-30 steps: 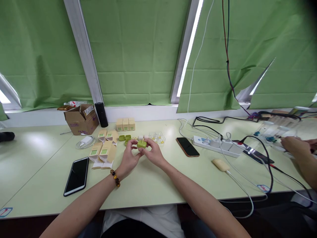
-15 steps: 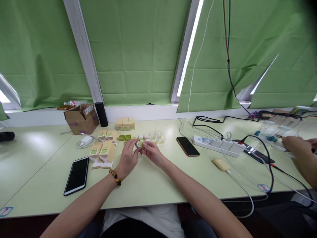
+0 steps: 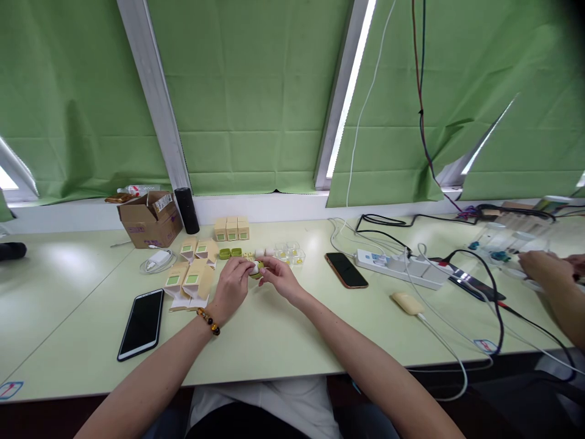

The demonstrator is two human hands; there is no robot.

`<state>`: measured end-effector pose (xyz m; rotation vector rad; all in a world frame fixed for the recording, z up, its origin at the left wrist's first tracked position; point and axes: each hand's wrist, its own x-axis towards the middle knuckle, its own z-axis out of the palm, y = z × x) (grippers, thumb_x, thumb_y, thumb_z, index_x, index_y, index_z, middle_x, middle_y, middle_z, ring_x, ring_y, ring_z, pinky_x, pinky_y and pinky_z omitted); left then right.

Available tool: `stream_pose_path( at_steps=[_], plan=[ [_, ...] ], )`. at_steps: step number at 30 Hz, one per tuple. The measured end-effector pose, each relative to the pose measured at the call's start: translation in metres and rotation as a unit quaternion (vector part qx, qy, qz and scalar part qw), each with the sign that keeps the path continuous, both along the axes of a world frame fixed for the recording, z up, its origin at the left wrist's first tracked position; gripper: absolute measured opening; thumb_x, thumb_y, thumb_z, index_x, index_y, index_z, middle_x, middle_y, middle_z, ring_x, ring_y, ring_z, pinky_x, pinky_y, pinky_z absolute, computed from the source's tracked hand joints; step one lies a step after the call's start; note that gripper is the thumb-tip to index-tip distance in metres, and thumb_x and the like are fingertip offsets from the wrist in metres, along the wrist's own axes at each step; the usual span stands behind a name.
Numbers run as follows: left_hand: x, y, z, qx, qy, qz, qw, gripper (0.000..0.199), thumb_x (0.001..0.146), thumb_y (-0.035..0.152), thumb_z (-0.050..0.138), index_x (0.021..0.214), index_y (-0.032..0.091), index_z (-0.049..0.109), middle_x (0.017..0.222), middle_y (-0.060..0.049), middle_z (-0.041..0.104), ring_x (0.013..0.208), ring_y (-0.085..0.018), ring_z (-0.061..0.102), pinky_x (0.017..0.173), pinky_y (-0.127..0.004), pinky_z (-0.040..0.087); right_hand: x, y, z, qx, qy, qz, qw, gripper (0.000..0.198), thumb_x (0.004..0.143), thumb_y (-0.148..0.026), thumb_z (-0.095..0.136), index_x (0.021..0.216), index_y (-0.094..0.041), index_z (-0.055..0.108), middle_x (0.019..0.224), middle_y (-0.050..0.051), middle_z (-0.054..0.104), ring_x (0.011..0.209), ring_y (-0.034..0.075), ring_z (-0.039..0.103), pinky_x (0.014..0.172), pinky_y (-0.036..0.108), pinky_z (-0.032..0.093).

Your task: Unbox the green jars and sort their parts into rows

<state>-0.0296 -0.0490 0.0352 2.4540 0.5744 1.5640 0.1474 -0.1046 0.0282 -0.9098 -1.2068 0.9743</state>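
Between my two hands is a small rounded green-and-white piece [image 3: 255, 270], partly covered by fingers. My left hand [image 3: 232, 284] grips it from the left with the fingers closed together. From the other side, my right hand [image 3: 281, 280] has its thumb and fingers closed on its edge. Just beyond the hands lie two green square trays [image 3: 231, 253], tiny yellowish parts [image 3: 248, 255] and small whitish cylinders [image 3: 264, 252]. Clear plastic cups [image 3: 289, 252] with yellow bits inside stand to their right. Left of my left hand are open cream cartons with green windows [image 3: 192, 279].
Three cream boxes [image 3: 232, 229] stand behind. Leftward are a phone [image 3: 141, 323], a coiled white cable [image 3: 158, 260], a cardboard box [image 3: 150, 221] and a black cylinder [image 3: 186, 210]. Rightward are another phone [image 3: 346, 270], a power strip [image 3: 402, 268], cables and another person's hand [image 3: 546, 268].
The green-and-white piece has been turned and lowered slightly between my hands. My left hand and wrist have shifted a little left, its fingers now more bunched over the piece.
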Motion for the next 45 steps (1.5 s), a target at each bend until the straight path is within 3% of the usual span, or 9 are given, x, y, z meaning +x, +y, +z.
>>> stream_pose_path(
  at_steps=[3, 6, 13, 18, 23, 35, 45],
  plan=[
    [-0.001, -0.002, 0.002, 0.013, 0.003, 0.002, 1.000, 0.024, 0.104, 0.021, 0.050, 0.111, 0.021, 0.073, 0.104, -0.010, 0.067, 0.100, -0.023, 0.064, 0.089, -0.040, 0.056, -0.002, -0.002, 0.000, 0.008, 0.003, 0.027, 1.000, 0.042, 0.081, -0.047, 0.084, 0.114, -0.023, 0.073, 0.098, 0.003, 0.071, 0.079, 0.016, 0.070, 0.077, 0.038, 0.065],
    [-0.001, -0.006, 0.004, 0.016, 0.008, -0.004, 1.000, 0.024, 0.103, 0.022, 0.053, 0.119, 0.021, 0.071, 0.111, -0.012, 0.066, 0.107, -0.025, 0.063, 0.093, -0.043, 0.056, -0.002, -0.004, 0.002, 0.025, 0.003, 0.018, 1.000, 0.041, 0.084, -0.043, 0.081, 0.119, -0.025, 0.072, 0.102, 0.003, 0.072, 0.083, 0.016, 0.069, 0.075, 0.036, 0.065],
    [0.000, -0.008, 0.001, 0.008, 0.065, 0.001, 0.998, 0.041, 0.101, 0.025, 0.058, 0.142, 0.024, 0.059, 0.124, -0.013, 0.063, 0.119, -0.029, 0.059, 0.102, -0.051, 0.054, -0.001, -0.001, -0.001, 0.018, 0.007, 0.025, 0.999, 0.044, 0.085, -0.048, 0.078, 0.123, -0.027, 0.070, 0.122, 0.007, 0.072, 0.102, 0.023, 0.073, 0.082, 0.042, 0.067],
    [0.000, -0.007, 0.000, 0.042, 0.109, 0.019, 0.993, 0.041, 0.101, 0.023, 0.057, 0.142, 0.023, 0.059, 0.123, -0.014, 0.060, 0.118, -0.031, 0.058, 0.101, -0.052, 0.055, -0.004, 0.001, -0.003, 0.025, 0.008, 0.020, 0.999, 0.046, 0.083, -0.050, 0.080, 0.121, -0.026, 0.072, 0.122, 0.007, 0.074, 0.099, 0.024, 0.074, 0.090, 0.049, 0.066],
    [0.000, -0.011, 0.001, 0.065, 0.140, 0.015, 0.988, 0.043, 0.103, 0.023, 0.052, 0.147, 0.022, 0.053, 0.124, -0.016, 0.059, 0.118, -0.032, 0.057, 0.100, -0.054, 0.055, -0.006, -0.003, -0.001, 0.043, -0.041, 0.010, 0.998, 0.041, 0.092, -0.052, 0.069, 0.122, -0.025, 0.075, 0.120, 0.008, 0.076, 0.106, 0.026, 0.073, 0.098, 0.050, 0.062],
    [0.002, -0.011, 0.002, 0.124, 0.169, 0.034, 0.977, 0.037, 0.104, 0.017, 0.046, 0.139, 0.018, 0.056, 0.112, -0.016, 0.064, 0.104, -0.030, 0.060, 0.088, -0.048, 0.055, -0.008, -0.004, -0.012, 0.082, -0.168, -0.112, 0.976, 0.038, 0.100, -0.037, 0.057, 0.132, -0.026, 0.072, 0.125, 0.010, 0.076, 0.114, 0.027, 0.071, 0.094, 0.045, 0.062],
    [0.003, -0.012, 0.001, 0.114, 0.157, 0.035, 0.980, 0.032, 0.105, 0.017, 0.044, 0.133, 0.018, 0.059, 0.110, -0.015, 0.063, 0.101, -0.029, 0.059, 0.086, -0.045, 0.054, -0.009, -0.003, -0.011, 0.070, -0.199, -0.136, 0.968, 0.038, 0.099, -0.032, 0.055, 0.132, -0.023, 0.072, 0.117, 0.010, 0.078, 0.091, 0.024, 0.075, 0.086, 0.044, 0.063]
  ],
)
